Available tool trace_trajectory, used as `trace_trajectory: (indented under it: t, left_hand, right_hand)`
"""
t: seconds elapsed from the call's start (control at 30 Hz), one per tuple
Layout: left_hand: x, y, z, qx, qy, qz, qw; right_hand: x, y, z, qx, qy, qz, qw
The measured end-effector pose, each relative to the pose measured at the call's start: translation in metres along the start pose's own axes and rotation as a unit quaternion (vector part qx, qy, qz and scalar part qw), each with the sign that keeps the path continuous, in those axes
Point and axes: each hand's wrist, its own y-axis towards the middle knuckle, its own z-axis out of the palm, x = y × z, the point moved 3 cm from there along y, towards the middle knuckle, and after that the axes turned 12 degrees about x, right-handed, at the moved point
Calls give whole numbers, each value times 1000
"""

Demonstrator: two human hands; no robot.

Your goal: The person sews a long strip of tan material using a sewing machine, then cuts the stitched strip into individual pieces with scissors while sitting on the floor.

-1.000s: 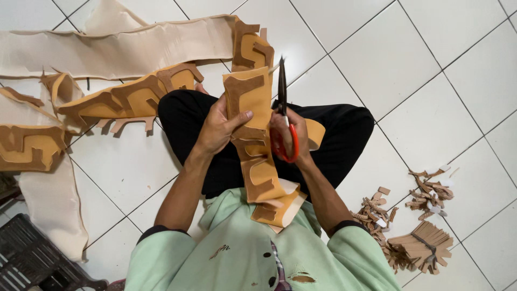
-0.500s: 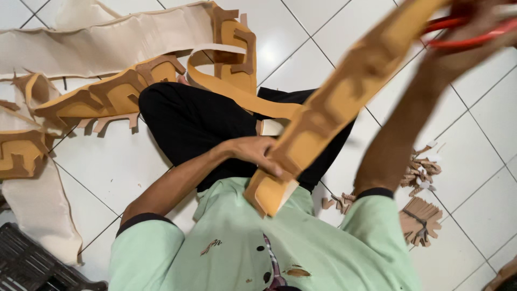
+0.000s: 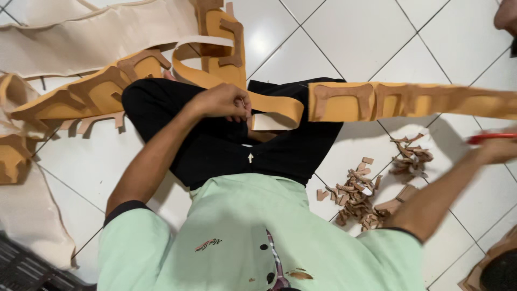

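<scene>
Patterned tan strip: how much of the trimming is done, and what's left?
Done: a pile of offcuts lies on the tiled floor. In hand: the left hand pinches the patterned tan strip over the lap; the right hand, blurred, holds red-handled scissors off it. Left: uncut strip lies coiled at upper left.

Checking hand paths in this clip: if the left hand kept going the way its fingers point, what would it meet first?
The left hand points rightward and already pinches the folded end of the tan-and-brown patterned leather strip; that strip comes first, though depth is hard to judge.
</scene>
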Motion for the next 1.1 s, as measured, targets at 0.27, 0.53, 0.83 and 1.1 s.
trace_trajectory:
  t: [0.27,0.53,0.83,1.1]
  left_hand:
    - [48,67,21,-281,88,-24,955]
    - [60,-9,58,-430,-18,101,897]
    - [37,40,113,-329,-188,178,908]
    - [-18,88,93,-486,152,106,854]
  right_hand:
    - [-46,-160,144,355,-14,-34,934]
    - [-17,-207,206,431,-41,-138,891]
    - [-16,-283,194,374,-91,-203,900]
    - [-32,-344,178,341,-76,-107,931]
